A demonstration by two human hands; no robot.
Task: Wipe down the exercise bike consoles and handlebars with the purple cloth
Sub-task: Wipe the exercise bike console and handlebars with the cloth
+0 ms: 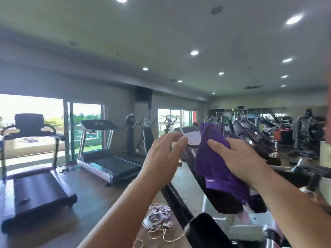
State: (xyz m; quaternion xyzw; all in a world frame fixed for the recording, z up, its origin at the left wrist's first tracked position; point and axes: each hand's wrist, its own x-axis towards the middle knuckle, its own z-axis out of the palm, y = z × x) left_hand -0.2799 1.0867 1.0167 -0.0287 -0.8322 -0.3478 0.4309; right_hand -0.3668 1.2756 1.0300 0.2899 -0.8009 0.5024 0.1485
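Purple cloth (215,161) is held bunched in the right hand (240,161), the fingers closed over its upper folds while the rest hangs down over the dark frame of the nearest exercise bike (179,203). The small white console (191,136) of that bike is steadied at its left edge by the left hand (164,154), thumb and fingertips pinched narrowly on the casing; the cloth lies against the console's right side. The console wipe appears to be the step in hand, with the handlebars not yet treated, as far as can be judged. For the next move, the cloth would need to be drawn across the display face while the casing is kept from swivelling, with light pressure over the buttons. A tangle of white cord (157,221) is seen on the floor below; treadmills (107,158) stand well apart by the windows.
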